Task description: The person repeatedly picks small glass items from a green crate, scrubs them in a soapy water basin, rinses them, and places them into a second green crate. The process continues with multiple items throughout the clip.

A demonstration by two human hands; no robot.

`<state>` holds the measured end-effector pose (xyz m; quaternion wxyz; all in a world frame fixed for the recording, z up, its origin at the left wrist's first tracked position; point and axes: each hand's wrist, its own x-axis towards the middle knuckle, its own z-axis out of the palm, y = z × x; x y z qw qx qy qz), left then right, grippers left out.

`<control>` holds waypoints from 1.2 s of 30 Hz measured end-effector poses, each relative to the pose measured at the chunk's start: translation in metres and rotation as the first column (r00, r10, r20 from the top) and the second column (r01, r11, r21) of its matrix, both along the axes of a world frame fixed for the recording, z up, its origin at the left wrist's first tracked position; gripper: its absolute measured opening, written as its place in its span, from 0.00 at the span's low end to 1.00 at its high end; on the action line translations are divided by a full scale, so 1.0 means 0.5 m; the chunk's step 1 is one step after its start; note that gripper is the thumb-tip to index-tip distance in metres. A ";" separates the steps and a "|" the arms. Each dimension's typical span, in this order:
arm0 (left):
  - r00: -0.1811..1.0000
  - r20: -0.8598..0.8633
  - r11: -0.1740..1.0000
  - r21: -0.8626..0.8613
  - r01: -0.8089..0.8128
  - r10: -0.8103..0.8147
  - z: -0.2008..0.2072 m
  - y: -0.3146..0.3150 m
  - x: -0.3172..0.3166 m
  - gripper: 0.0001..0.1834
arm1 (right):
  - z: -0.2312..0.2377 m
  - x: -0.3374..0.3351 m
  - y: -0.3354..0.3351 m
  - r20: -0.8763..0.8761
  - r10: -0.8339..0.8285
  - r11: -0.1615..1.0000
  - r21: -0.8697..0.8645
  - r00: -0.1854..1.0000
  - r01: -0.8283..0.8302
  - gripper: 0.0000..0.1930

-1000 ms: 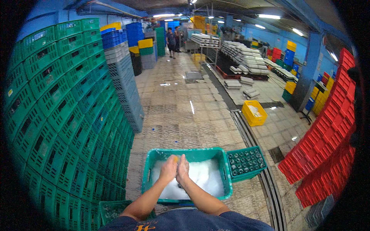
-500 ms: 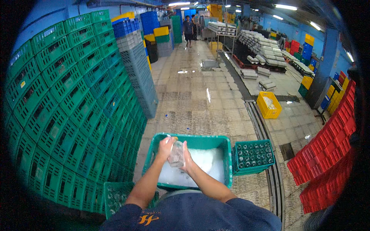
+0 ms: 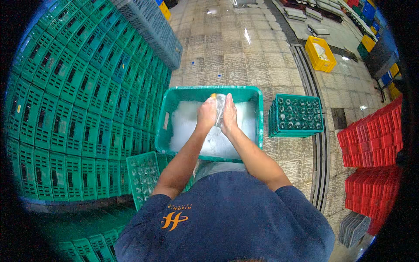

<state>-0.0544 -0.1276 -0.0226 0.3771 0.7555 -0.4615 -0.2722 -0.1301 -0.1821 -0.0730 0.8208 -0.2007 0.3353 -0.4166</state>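
Between my two hands is a clear drinking glass [image 3: 220,108], held above a green tub [image 3: 257,126] of white suds. My left hand [image 3: 206,115] is closed against the glass's left side. At its fingertips shows a bit of yellow [image 3: 214,95], which looks like a sponge and is mostly hidden. Flat along the other side of the glass lies my right hand [image 3: 229,117], fingers stretched and pointing away from me. White foam [image 3: 185,126] covers the water in the tub.
Right of the tub stands a green crate [image 3: 296,131] filled with several glasses. Another green crate [image 3: 142,174] with glasses sits by my left elbow. Stacked green crates [image 3: 78,96] wall the left side. Red crates [image 3: 371,131] and a yellow crate [image 3: 321,63] are on the right.
The view has tipped downward, so the tub appears higher in the picture. The glass has turned between my hands and now shows narrower, with my palms closer together.
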 end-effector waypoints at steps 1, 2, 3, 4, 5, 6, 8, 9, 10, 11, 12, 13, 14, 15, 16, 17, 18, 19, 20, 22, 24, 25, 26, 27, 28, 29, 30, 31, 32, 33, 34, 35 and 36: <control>0.954 0.296 0.978 -0.181 0.102 -0.045 -0.001 -0.002 0.003 0.21 | 0.004 0.002 -0.001 -0.018 -0.021 1.000 0.005 1.000 0.021 0.37; 0.802 0.592 0.936 -0.230 0.265 -0.081 0.000 -0.006 0.014 0.21 | 0.008 0.002 -0.001 -0.028 -0.044 0.999 0.004 0.999 0.045 0.37; 0.838 0.544 0.886 -0.369 0.280 -0.038 -0.003 -0.007 0.025 0.20 | 0.013 0.004 -0.002 0.026 0.063 0.997 0.044 0.998 -0.064 0.38; 0.860 0.508 0.858 -0.420 0.295 -0.047 -0.005 -0.008 0.043 0.19 | 0.015 0.005 -0.002 0.083 0.173 0.980 0.082 0.981 -0.180 0.39; 0.890 0.452 0.850 -0.447 0.280 -0.056 -0.009 -0.009 0.064 0.18 | 0.017 0.007 0.000 0.150 0.268 0.953 0.106 0.952 -0.285 0.40; 0.992 0.120 0.886 -0.454 0.096 -0.046 -0.013 -0.007 0.085 0.15 | 0.019 0.012 0.002 0.404 0.329 0.902 0.134 0.854 -0.411 0.43; 0.998 0.006 0.936 -0.348 0.058 -0.060 -0.020 -0.005 0.149 0.14 | 0.017 0.026 0.022 0.442 0.430 0.835 0.136 0.787 -0.533 0.42; 0.997 -0.050 0.942 -0.333 0.038 -0.058 -0.022 -0.003 0.179 0.14 | 0.015 0.039 0.031 0.420 0.471 0.807 0.149 0.775 -0.571 0.41; 0.746 0.666 0.930 -0.277 0.240 0.007 -0.020 -0.001 0.203 0.14 | 0.016 0.059 0.044 0.133 0.529 0.831 0.116 0.838 -0.543 0.41; 0.878 0.471 0.939 -0.332 0.092 0.081 -0.022 0.006 0.217 0.14 | 0.016 0.073 0.061 -0.206 0.440 0.877 -0.111 0.874 -0.468 0.37; 0.968 0.214 0.940 -0.337 -0.052 0.130 -0.024 0.019 0.219 0.14 | 0.017 0.098 0.088 -0.501 0.189 0.855 -0.339 0.845 -0.392 0.37; 0.956 0.187 0.925 -0.350 -0.149 0.225 -0.024 0.031 0.220 0.15 | 0.021 0.118 0.094 -0.544 0.227 0.881 -0.238 0.808 -0.408 0.38; 0.951 -0.017 0.875 -0.385 -0.292 0.310 -0.027 0.048 0.205 0.15 | 0.026 0.132 0.108 -0.467 0.173 0.925 -0.226 0.867 -0.306 0.38; 0.940 0.208 0.934 -0.294 -0.202 0.269 -0.026 0.066 0.197 0.16 | 0.032 0.145 0.115 -0.429 0.061 0.948 -0.258 0.901 -0.187 0.40; 0.964 0.018 0.921 -0.301 -0.246 0.264 -0.033 0.088 0.169 0.15 | 0.039 0.156 0.115 -0.341 0.007 0.975 -0.205 0.940 -0.082 0.41; 0.968 0.038 0.922 -0.317 -0.223 0.247 -0.036 0.111 0.150 0.15 | 0.048 0.170 0.118 -0.220 -0.119 0.978 -0.193 0.968 0.076 0.42; 0.960 0.048 0.926 -0.281 -0.253 0.277 -0.038 0.127 0.140 0.15 | 0.055 0.172 0.124 -0.225 -0.156 0.955 -0.281 0.962 0.089 0.42; 0.903 -0.326 0.836 -0.380 -0.396 0.280 -0.038 0.140 0.130 0.16 | 0.065 0.177 0.126 -0.243 -0.205 0.946 -0.297 0.948 0.129 0.42; 0.715 -0.659 0.772 -0.321 -0.549 0.235 -0.038 0.154 0.130 0.17 | 0.069 0.179 0.142 -0.331 -0.220 0.893 -0.447 0.917 0.053 0.43; 0.300 -0.954 0.796 -0.159 -0.584 0.029 -0.035 0.174 0.133 0.19 | 0.078 0.181 0.172 -0.429 -0.313 0.724 -0.685 0.847 -0.080 0.44; 0.045 -0.990 0.886 -0.139 -0.443 -0.133 -0.029 0.188 0.141 0.20 | 0.082 0.183 0.187 -0.465 -0.452 0.577 -0.803 0.761 -0.148 0.45; 0.101 -0.994 0.922 -0.074 -0.381 -0.038 -0.025 0.194 0.145 0.21 | 0.083 0.185 0.187 -0.458 -0.520 0.488 -0.852 0.721 -0.190 0.46; 0.229 -0.971 0.927 -0.027 -0.375 0.065 -0.023 0.199 0.145 0.22 | 0.083 0.185 0.188 -0.485 -0.539 0.554 -0.820 0.689 -0.144 0.45; 0.301 -0.935 0.937 0.078 -0.340 0.188 -0.019 0.204 0.147 0.23 | 0.084 0.184 0.181 -0.557 -0.450 0.668 -0.729 0.698 -0.151 0.45; 0.516 -0.837 0.945 0.002 -0.328 0.182 -0.017 0.206 0.147 0.24 | 0.084 0.182 0.176 -0.598 -0.373 0.757 -0.638 0.709 -0.140 0.45; 0.725 -0.676 0.920 -0.187 -0.343 0.133 -0.013 0.207 0.152 0.24 | 0.085 0.177 0.167 -0.613 -0.309 0.828 -0.550 0.728 -0.112 0.45; 0.862 -0.496 0.905 -0.311 -0.290 0.106 -0.011 0.203 0.157 0.25 | 0.086 0.174 0.163 -0.606 -0.203 0.845 -0.505 0.769 -0.175 0.37; 0.946 -0.305 0.892 -0.388 -0.230 0.111 -0.009 0.199 0.166 0.26 | 0.088 0.166 0.158 -0.456 -0.035 0.901 -0.399 0.889 -0.169 0.33; 0.994 -0.091 0.815 -0.571 -0.097 0.055 -0.005 0.188 0.180 0.24 | 0.090 0.158 0.154 -0.261 0.168 0.941 -0.245 0.951 -0.234 0.29; 0.997 -0.076 0.842 -0.539 -0.023 -0.022 -0.002 0.177 0.197 0.24 | 0.093 0.149 0.153 -0.065 0.307 0.947 -0.080 0.949 -0.312 0.25; 0.995 -0.067 0.848 -0.530 0.033 -0.080 0.003 0.163 0.217 0.23 | 0.096 0.143 0.155 0.047 0.309 0.950 0.026 0.950 -0.311 0.20; 0.989 -0.060 0.826 -0.559 0.079 -0.135 0.007 0.149 0.237 0.23 | 0.098 0.135 0.157 0.190 0.358 0.930 0.022 0.914 -0.368 0.21; 0.945 -0.261 0.854 -0.519 0.033 -0.196 0.011 0.136 0.251 0.17 | 0.100 0.130 0.159 0.292 0.385 0.908 0.052 0.875 -0.416 0.22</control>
